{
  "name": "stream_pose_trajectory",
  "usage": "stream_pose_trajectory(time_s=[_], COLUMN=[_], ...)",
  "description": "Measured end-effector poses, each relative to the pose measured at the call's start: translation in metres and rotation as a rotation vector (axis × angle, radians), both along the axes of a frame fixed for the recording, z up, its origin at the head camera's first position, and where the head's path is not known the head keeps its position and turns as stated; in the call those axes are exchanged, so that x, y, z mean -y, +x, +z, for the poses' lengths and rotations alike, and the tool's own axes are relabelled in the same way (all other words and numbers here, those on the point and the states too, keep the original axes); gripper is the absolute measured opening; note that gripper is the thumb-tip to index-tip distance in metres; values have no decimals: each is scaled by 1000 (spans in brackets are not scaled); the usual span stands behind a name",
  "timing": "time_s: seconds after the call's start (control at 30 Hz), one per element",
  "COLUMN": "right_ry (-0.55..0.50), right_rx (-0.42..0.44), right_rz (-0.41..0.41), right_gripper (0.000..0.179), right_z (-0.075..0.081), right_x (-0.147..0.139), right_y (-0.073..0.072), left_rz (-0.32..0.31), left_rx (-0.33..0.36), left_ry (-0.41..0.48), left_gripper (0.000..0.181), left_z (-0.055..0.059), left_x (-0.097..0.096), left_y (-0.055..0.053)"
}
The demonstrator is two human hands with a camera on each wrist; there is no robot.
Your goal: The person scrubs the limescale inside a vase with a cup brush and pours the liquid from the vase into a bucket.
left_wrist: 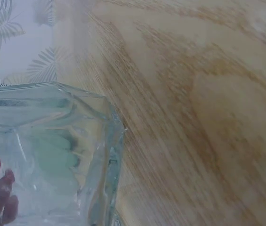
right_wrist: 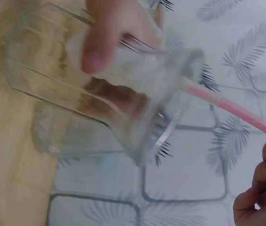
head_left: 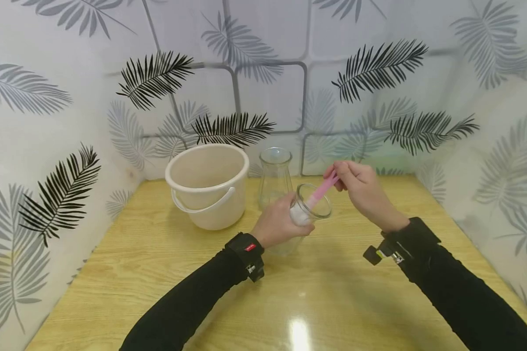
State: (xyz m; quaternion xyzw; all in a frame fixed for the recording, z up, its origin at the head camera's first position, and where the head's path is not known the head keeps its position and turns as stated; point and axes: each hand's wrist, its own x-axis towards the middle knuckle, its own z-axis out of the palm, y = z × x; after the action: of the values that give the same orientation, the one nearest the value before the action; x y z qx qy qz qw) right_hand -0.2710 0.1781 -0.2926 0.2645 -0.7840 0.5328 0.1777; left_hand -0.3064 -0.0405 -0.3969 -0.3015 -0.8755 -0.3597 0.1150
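My left hand [head_left: 280, 222] grips a clear glass vase [head_left: 287, 247] round its neck, tilting the mouth to the right. Flat facets and a thick base of this vase [left_wrist: 95, 155] fill the left part of the left wrist view. Into its mouth runs a bottle brush with a pink handle [head_left: 324, 188] and a white head [head_left: 299, 214] inside the neck. Fingers and thumb of my right hand [head_left: 363, 189] pinch the handle's upper end. The right wrist view shows the pink handle [right_wrist: 234, 109] slanting out past the glass rim, blurred.
Just behind the held vase stands a second clear glass vase [head_left: 275, 183], upright. A cream bucket [head_left: 217, 210] with its handle hanging in front is to the left. Leaf-patterned sheeting [head_left: 263, 97] rises behind the wooden table [head_left: 158, 273] and at both sides.
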Motion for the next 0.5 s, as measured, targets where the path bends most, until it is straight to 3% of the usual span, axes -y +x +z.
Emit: stream_pose_trajectory(time_s=[0.17,0.37,0.5], right_ry=[-71,115,207], right_rx=[-81,-60,10], right_rz=[-90,-121,-76], right_gripper=[44,38,35], right_z=[12,-4,-16], right_x=[-8,5,20], right_y=[-4,-5,0], left_rz=[4,-3,-10], left_rx=[0,28,32], left_ry=[8,12,5], left_gripper=[57,55,54], left_z=[1,4,4], left_x=[2,5,6], left_y=[-1,0,1])
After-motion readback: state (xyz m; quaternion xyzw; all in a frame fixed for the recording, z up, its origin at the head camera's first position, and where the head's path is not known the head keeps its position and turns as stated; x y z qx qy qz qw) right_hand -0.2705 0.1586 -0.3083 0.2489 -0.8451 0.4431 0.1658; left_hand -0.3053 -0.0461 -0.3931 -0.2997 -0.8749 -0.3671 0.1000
